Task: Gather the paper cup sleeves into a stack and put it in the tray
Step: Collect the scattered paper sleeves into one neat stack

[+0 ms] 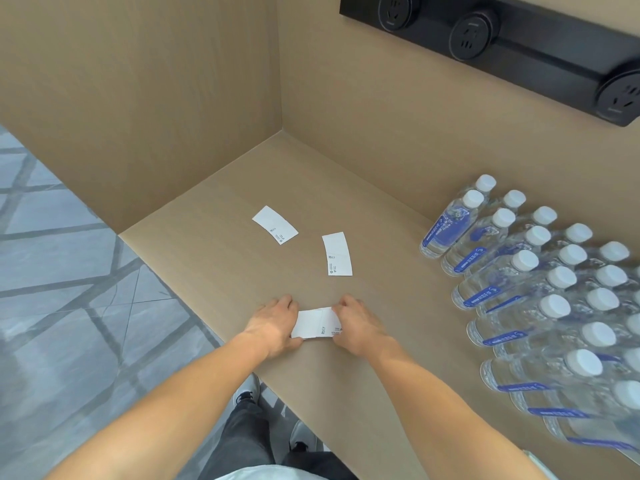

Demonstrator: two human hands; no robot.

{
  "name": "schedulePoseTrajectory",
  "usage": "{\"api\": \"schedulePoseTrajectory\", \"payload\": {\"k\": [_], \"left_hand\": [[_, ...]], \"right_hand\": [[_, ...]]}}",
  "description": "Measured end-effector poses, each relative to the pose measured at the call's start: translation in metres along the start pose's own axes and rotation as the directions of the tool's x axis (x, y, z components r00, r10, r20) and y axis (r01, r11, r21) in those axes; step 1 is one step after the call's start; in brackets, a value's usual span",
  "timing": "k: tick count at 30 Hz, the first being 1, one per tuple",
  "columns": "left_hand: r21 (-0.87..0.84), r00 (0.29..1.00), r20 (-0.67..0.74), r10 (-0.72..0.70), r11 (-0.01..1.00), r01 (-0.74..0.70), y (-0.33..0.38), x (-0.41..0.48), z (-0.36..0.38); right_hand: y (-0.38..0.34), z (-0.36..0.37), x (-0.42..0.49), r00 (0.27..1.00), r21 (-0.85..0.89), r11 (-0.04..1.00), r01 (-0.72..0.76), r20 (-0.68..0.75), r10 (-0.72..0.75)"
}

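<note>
Both hands meet near the front edge of the tan countertop (214, 237), holding a small pile of white paper cup sleeves (317, 323) between them. The left hand (273, 323) has its fingers curled around the pile's left end, thumb at the near edge, and the right hand (358, 325) pinches the right end in the same way, so the pile lies flat on the surface and is squeezed from both sides. At least two sleeves show in it, their edges not quite flush (a second edge line runs near the right end, beside some small print). Two more sleeves lie loose on the countertop farther back: one (337, 254) just beyond the hands and slightly to the right, lying nearly lengthwise away from the person, and another (274, 224) farther off to the left, turned at a diagonal. The two are apart from each other and from the pile. To the right stands a dense block of clear water bottles (540, 289) with white caps and blue labels, well clear of the sleeves. A black power strip (519, 39) with round sockets is fixed to the wall panel above them. Left of the countertop, grey tiled floor (52, 271) shows, and the person's dark trousers and shoes appear below the arms.
</note>
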State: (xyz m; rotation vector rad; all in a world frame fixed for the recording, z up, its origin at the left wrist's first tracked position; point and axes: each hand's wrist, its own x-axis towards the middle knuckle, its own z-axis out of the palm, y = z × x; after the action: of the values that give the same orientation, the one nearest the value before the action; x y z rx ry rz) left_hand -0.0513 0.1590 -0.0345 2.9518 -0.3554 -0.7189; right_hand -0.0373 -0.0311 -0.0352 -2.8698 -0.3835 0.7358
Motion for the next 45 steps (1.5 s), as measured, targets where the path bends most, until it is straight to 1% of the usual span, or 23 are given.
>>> {"api": "schedulePoseTrajectory", "payload": {"k": [6,12,17,20,24,28,32,35,39,42,45], "left_hand": [[-0.001,1.0,0.011,-0.009,1.0,0.009,-0.001,0.004,0.001],[0.005,1.0,0.018,-0.006,1.0,0.006,0.0,0.004,0.003],[-0.021,0.999,0.038,-0.013,1.0,0.014,0.001,0.007,0.003],[-0.068,0.998,0.056,-0.008,0.998,0.011,-0.001,0.01,0.0],[-0.202,0.996,0.08,-0.034,0.978,0.049,-0.004,0.016,-0.003],[-0.252,0.996,0.073,-0.042,0.966,0.059,-0.004,0.019,-0.003],[-0.248,0.995,0.095,-0.025,0.968,0.048,-0.008,0.024,-0.002],[-0.209,0.99,0.143,0.011,0.978,0.019,-0.01,0.031,-0.009],[-0.177,0.984,0.174,0.036,0.984,-0.005,-0.018,0.046,-0.031],[-0.174,0.987,0.148,0.065,0.984,-0.038,-0.025,0.06,-0.047],[-0.149,0.988,0.128,0.092,0.986,-0.073,-0.028,0.073,-0.061]], "right_hand": [[0.001,0.0,0.003,1.0,-0.008,1.0,0.007,-0.007,-0.007],[0.001,0.0,0.005,1.0,-0.063,0.998,0.016,0.019,-0.015],[0.0,0.001,0.007,1.0,-0.071,0.997,0.014,0.026,-0.012],[0.0,-0.001,0.008,1.0,-0.066,0.998,0.01,0.028,-0.008],[0.0,-0.001,0.011,0.999,-0.02,1.0,-0.004,0.032,0.005],[-0.003,-0.002,0.014,0.998,0.007,1.0,-0.026,0.049,0.026],[-0.002,-0.004,0.015,0.996,0.006,1.0,-0.03,0.089,0.029],[0.0,-0.009,0.017,0.995,0.017,1.0,-0.012,0.103,0.01],[0.006,-0.026,0.025,0.993,0.062,0.997,-0.043,0.113,0.036],[0.012,-0.037,0.032,0.996,0.135,0.988,-0.071,0.068,0.063],[0.016,-0.047,0.04,0.993,0.2,0.973,-0.118,0.009,0.119]]}}
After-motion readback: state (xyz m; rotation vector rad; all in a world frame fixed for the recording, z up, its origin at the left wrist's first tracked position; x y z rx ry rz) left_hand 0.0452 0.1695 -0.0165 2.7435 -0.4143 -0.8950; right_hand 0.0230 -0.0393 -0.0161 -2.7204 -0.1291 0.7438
